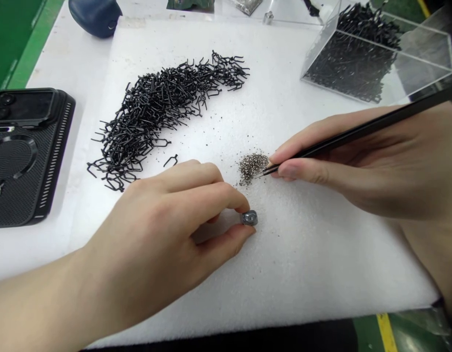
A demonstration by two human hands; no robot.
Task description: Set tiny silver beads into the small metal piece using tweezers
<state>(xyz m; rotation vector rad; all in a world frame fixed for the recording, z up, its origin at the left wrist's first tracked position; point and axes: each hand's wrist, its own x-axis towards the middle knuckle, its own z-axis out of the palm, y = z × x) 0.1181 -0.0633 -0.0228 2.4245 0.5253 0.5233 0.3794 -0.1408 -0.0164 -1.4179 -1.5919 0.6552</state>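
My left hand [163, 220] pinches a small grey metal part [249, 218] between thumb and fingertips, just above a white foam sheet [306, 274]. My right hand [343, 166] holds slim black tweezers [357, 129], their tips touching the edge of a small heap of tiny metal beads [252, 167]. The heap lies on the foam between both hands, with stray specks around it. Left of my left hand's knuckles lies a long pile of black bent wire clips [160, 112]. One loose clip [170, 160] lies apart, close to my left fingers.
A clear acrylic box [352, 66] holding many black clips stands at the far right of the foam. A phone in a black case [28, 156] lies on the white table to the left. A dark blue pouch [96, 17] sits at the back left.
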